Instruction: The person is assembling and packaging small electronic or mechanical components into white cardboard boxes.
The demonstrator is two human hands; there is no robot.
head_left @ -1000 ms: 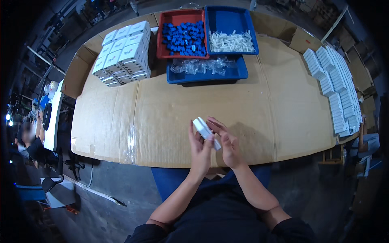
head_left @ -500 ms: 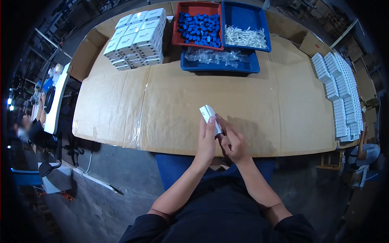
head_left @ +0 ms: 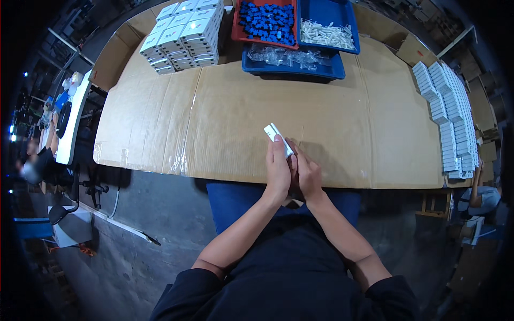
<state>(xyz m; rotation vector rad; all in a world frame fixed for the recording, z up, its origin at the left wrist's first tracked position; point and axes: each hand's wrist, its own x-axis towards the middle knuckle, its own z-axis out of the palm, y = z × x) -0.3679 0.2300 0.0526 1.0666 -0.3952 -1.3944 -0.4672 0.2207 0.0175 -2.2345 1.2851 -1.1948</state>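
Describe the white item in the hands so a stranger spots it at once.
Find the big cardboard-covered table, then the left hand and right hand close together over its near edge. The small oblong white item slants out between them. Unlike the stacked white boxes, it is single and held.

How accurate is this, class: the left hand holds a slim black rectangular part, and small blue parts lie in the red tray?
Wrong colour: the slim rectangular part in the left hand is white, as the head view shows. Small blue parts do lie in the red tray.
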